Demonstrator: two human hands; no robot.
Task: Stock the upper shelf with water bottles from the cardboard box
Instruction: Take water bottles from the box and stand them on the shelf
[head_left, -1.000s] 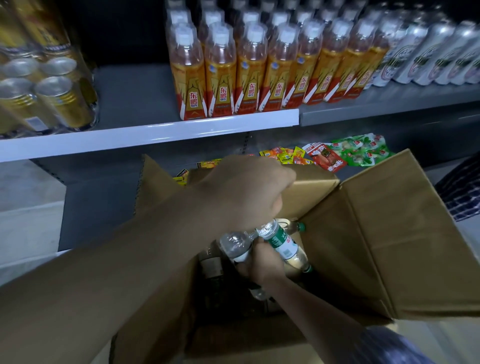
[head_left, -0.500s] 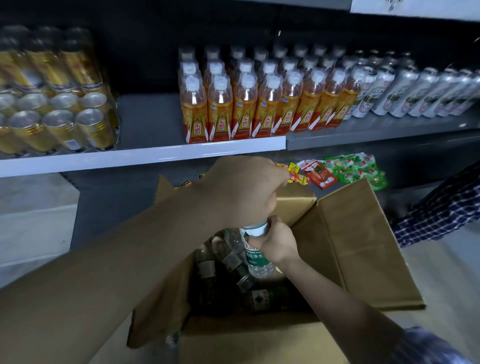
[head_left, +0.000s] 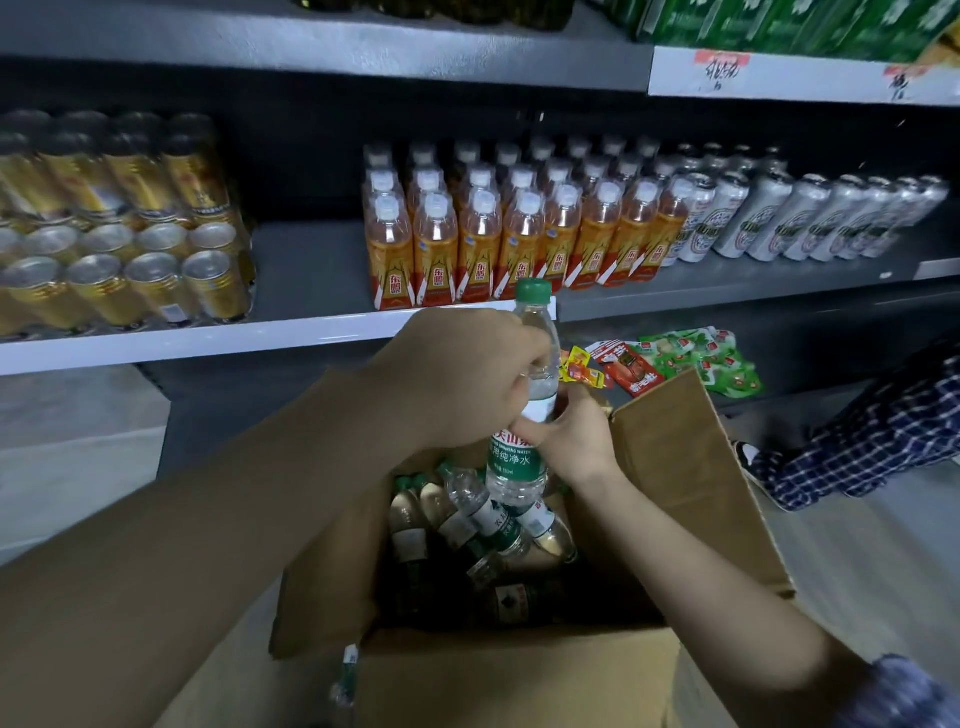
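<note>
The step in hand was the lift-out: one water bottle (head_left: 522, 447), upright with its green cap uppermost, was held above the open cardboard box (head_left: 519, 670), just clear of the loose bottles (head_left: 483, 525) lying on their sides inside. The left hand (head_left: 457, 379) was curled round the bottle's clear shoulder from the 9 o'clock side. The right hand (head_left: 579, 441) gripped it at label height from the 3 o'clock side, thumb across the label. Both hands were therefore closed on the same bottle.

The cap stood level with the white front edge of the middle shelf (head_left: 208, 340), at 12 o'clock from the box. By judgement, the next move called for raising the bottle further and carrying it to the upper shelf (head_left: 332, 52), at 12 o'clock high. One hand would probably have sufficed for the carry, which would free the other for the next bottle.

Edges to observe: the white shelf lip lay close behind the cap, so a straight lift risked striking it; the bottle needed to come toward the person first. The raised box flap (head_left: 685, 499) bounded the 3 o'clock side. Open room on the middle shelf lay between the gold cans (head_left: 130, 260) at 10 o'clock and the orange drink bottles (head_left: 519, 234) at 12 o'clock. The upper shelf surface was mostly out of view, so free space there could not be confirmed.
</note>
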